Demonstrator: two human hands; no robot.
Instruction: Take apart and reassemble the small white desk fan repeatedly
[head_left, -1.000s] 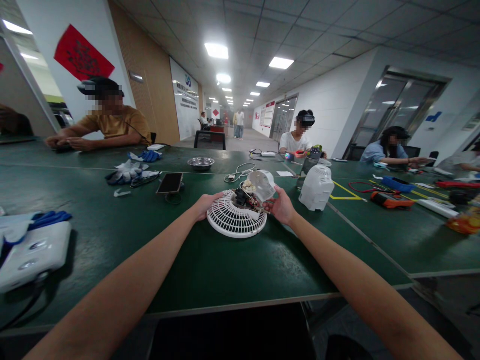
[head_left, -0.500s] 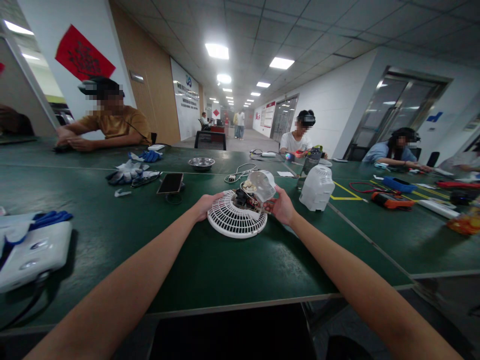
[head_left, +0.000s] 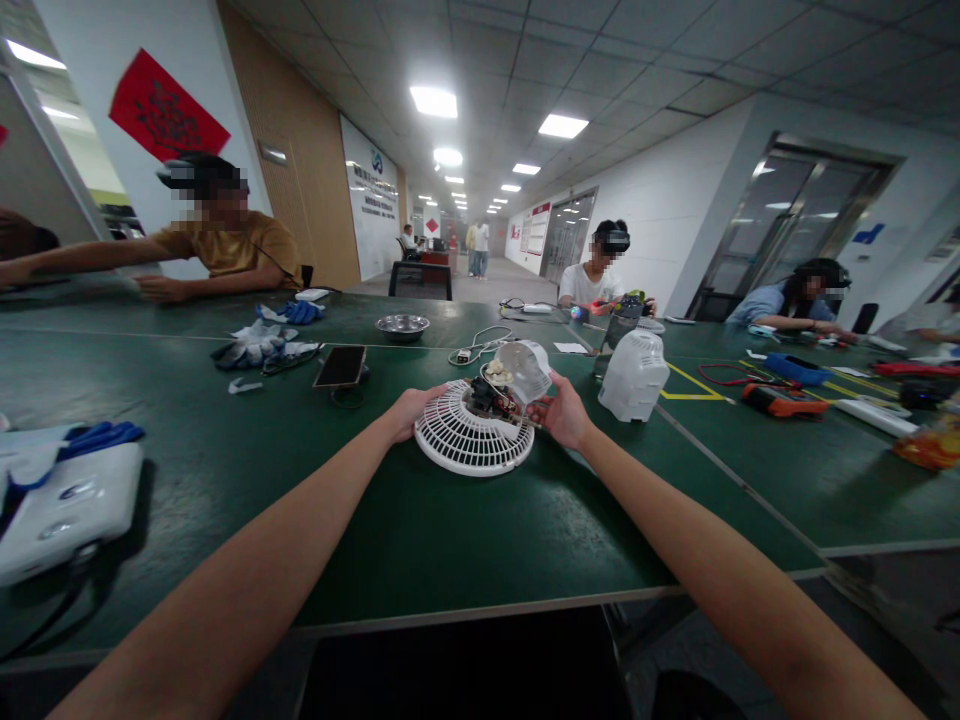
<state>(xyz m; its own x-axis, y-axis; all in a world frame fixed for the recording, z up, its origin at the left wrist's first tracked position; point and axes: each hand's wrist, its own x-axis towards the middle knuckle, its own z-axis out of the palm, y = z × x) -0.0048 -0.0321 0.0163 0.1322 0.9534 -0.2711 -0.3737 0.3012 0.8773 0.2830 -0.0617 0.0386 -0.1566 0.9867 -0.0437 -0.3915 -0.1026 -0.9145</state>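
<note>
A round white fan grille (head_left: pixel 472 452) lies on the green table, with a dark motor and wires (head_left: pixel 491 398) on top of it. My left hand (head_left: pixel 411 412) grips the grille's left edge. At the right, my right hand (head_left: pixel 562 410) has its fingers closed on a translucent white cover (head_left: pixel 525 370), which sits tilted beside the motor. Some of the right fingertips are hidden behind the cover and wires. A white plastic housing (head_left: pixel 634 376) stands upright to the right of my right hand.
A phone (head_left: pixel 341 367), gloves (head_left: pixel 259 348) and a metal bowl (head_left: pixel 403 327) lie left and beyond the grille. Behind it is a white cable (head_left: pixel 480 345). A bottle (head_left: pixel 619 330) stands behind the housing. An orange meter (head_left: pixel 784 401) lies right. Several people sit across the table.
The person at the left has stretched an arm out toward the left edge. The person at the far right has raised the head slightly. My hands and the fan parts have not visibly moved.
</note>
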